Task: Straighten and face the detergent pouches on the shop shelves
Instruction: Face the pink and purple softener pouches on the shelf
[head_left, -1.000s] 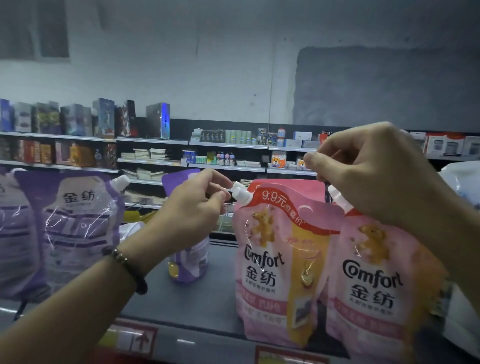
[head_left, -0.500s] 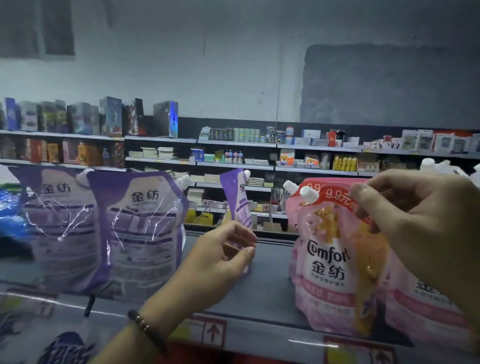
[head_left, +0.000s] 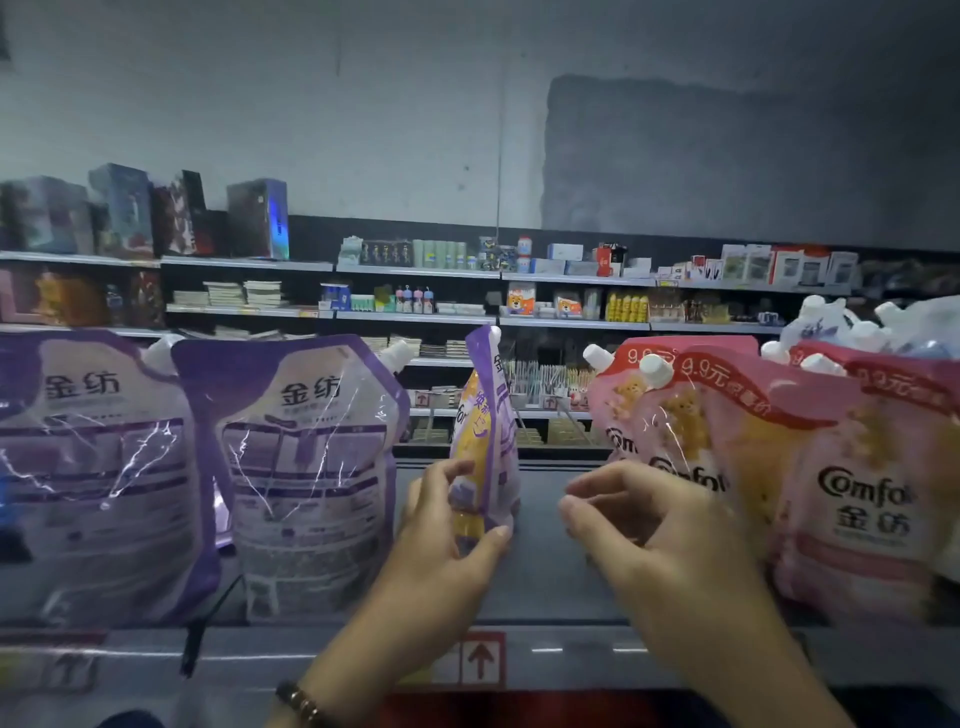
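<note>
Two purple pouches (head_left: 306, 467) stand at 9 o'clock, backs outward. The left hand (head_left: 441, 540) grasps the base of an edge-on purple pouch (head_left: 488, 415). The right hand (head_left: 644, 535) hovers released, fingers loosely curled, beside pink pouches (head_left: 831, 467) at 3 o'clock. All pouches stand on a grey shelf (head_left: 545, 577); stocked aisle shelves (head_left: 415, 317) are behind.

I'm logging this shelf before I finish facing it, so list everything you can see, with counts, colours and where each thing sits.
Large pouches: two, purple, left, upright side by side.
Sideways pouch: one, purple and yellow, middle, edge-on.
Pink pouches: at least three, pink, right, overlapping.
Pale pouches: several, white, far right, behind the pink.
Shelf: one, grey, beneath the pouches.
Far shelves: mixed small goods, too small to name.
Bracelet: one, dark, left wrist.
Left hand: fingers grip the sideways pouch.
Right hand: loosely curled, empty, by the pink pouches.
</note>
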